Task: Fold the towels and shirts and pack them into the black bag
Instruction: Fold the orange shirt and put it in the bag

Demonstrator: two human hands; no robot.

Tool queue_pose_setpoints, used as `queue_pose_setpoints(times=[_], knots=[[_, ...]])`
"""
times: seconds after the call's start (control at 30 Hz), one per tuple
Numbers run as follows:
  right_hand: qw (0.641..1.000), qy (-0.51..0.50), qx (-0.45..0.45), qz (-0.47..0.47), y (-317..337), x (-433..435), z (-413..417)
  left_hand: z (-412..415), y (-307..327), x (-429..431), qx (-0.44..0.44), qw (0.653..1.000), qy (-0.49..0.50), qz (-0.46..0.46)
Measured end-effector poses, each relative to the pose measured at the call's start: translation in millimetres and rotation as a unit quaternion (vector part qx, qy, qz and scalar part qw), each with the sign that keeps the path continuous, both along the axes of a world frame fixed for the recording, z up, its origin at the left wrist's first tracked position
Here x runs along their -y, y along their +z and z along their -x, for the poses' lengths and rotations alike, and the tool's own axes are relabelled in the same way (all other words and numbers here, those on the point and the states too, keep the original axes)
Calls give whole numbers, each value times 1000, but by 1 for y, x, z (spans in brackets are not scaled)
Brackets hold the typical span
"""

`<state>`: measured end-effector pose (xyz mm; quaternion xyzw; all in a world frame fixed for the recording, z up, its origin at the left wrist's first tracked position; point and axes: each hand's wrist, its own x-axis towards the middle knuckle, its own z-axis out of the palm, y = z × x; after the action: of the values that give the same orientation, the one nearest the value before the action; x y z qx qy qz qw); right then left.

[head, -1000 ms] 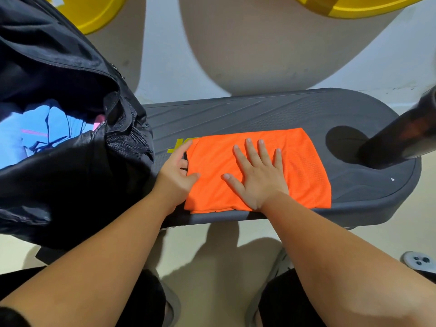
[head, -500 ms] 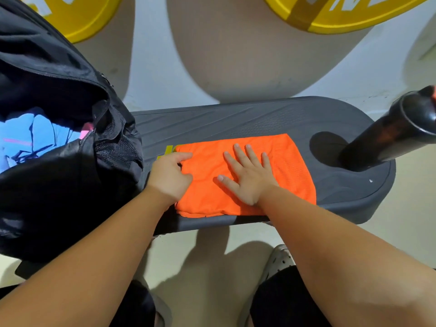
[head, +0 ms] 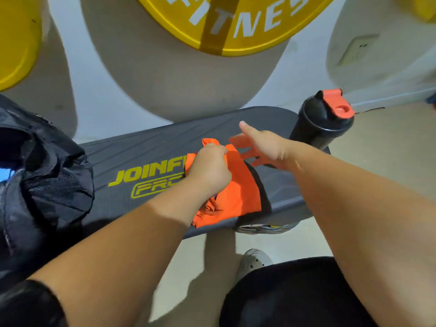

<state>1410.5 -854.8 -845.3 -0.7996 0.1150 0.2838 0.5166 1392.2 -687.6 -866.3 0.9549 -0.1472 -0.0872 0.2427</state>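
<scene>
left grip point(head: 208, 169) clutches the thin orange shirt point(head: 238, 194), a folded rectangle on the ribbed grey padded surface point(head: 141, 149); right grip point(head: 266, 148) spread wide beside it, blurred. crinkled black bag point(head: 47, 185) at left.

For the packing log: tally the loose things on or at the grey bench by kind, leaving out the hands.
Orange cloth: 1
Black bag: 1
Black shaker bottle: 1
Total: 3
</scene>
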Motion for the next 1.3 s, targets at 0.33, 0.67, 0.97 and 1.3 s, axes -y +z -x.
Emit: queue_pose_setpoints(times=[0.33, 0.67, 0.97, 1.3], knots=[[993, 99, -4, 62, -30, 30, 9, 14, -34, -14, 113, 990, -7, 83], [842, 335, 159, 391, -63, 21, 21, 24, -85, -10, 9, 978, -93, -188], [830, 300, 152, 446, -55, 19, 7, 33, -84, -19, 8, 992, -62, -112], [847, 265, 227, 401, -63, -15, -21, 10, -76, -83, 38, 998, 37, -34]])
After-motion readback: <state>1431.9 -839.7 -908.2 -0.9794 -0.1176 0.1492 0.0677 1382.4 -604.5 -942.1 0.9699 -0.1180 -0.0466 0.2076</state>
